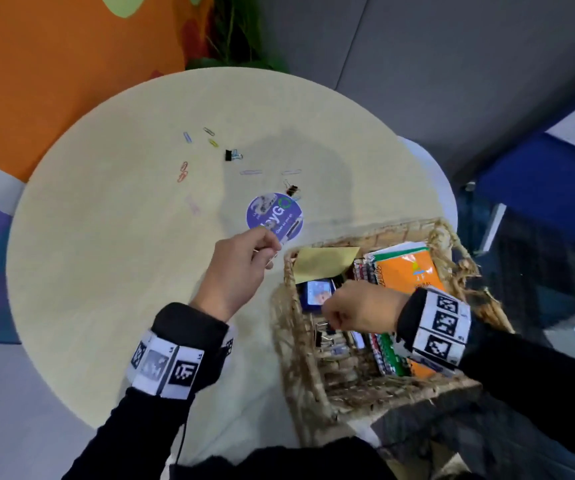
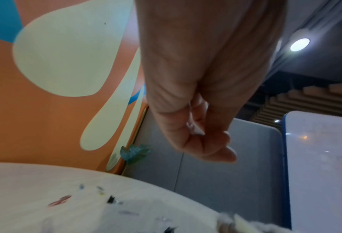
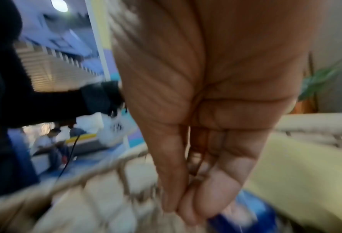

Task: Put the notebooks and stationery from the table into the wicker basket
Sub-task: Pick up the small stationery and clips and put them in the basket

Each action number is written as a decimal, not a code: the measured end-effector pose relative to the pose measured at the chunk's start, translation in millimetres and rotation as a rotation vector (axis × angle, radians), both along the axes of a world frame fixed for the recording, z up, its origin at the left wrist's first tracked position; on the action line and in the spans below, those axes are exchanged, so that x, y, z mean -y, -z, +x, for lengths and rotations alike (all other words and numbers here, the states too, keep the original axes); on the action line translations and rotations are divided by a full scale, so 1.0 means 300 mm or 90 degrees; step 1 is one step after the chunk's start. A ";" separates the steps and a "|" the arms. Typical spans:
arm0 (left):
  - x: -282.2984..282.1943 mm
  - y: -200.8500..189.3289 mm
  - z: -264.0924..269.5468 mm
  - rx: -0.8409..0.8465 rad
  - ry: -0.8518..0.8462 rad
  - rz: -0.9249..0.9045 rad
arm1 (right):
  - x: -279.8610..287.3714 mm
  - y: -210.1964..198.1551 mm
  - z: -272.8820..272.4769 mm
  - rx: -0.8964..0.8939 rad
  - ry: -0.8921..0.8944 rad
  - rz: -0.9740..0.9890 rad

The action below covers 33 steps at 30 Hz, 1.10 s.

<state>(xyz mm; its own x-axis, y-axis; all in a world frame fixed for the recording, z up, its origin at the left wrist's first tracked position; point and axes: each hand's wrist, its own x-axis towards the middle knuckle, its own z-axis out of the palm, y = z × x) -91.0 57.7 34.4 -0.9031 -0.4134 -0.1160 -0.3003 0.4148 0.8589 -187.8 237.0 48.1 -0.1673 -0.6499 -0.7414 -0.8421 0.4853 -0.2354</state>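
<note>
My left hand [image 1: 268, 252] hovers over the round beige table [image 1: 106, 271], just left of the wicker basket [image 1: 383, 393], and pinches a thin pale paper clip [image 2: 195, 128]. My right hand [image 1: 329, 315] is inside the basket with its fingertips [image 3: 186, 209] pressed to the thumb; whether they pinch anything is hidden. The basket holds an orange notebook [image 1: 407, 271], checked notebooks, a yellow envelope [image 1: 324, 263], a blue box [image 1: 317, 292] and binder clips. Several coloured paper clips [image 1: 182, 171] and two binder clips [image 1: 232, 155] lie on the table.
A round purple sticker [image 1: 274, 216] lies on the table just beyond my left hand. The basket overhangs the table's right front edge. An orange wall [image 1: 54, 81] and a plant [image 1: 237, 36] stand behind the table. The right wrist view is blurred.
</note>
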 end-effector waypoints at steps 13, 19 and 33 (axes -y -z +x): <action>-0.297 -0.076 0.025 0.207 0.513 -0.273 | -0.110 0.103 0.007 0.028 -0.026 0.059; -0.487 -0.037 -0.043 0.458 0.724 -0.423 | -0.279 -0.048 -0.094 -0.037 0.238 -0.180; -0.444 -0.035 -0.106 0.411 0.693 -0.361 | -0.347 -0.005 -0.046 0.000 0.293 -0.231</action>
<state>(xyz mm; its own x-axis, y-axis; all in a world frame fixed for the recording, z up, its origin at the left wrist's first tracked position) -122.6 191.0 44.9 -0.6491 0.3263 -0.6872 0.1204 0.9360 0.3307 -201.5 341.1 49.6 -0.4926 -0.7222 -0.4856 -0.5635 0.6899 -0.4543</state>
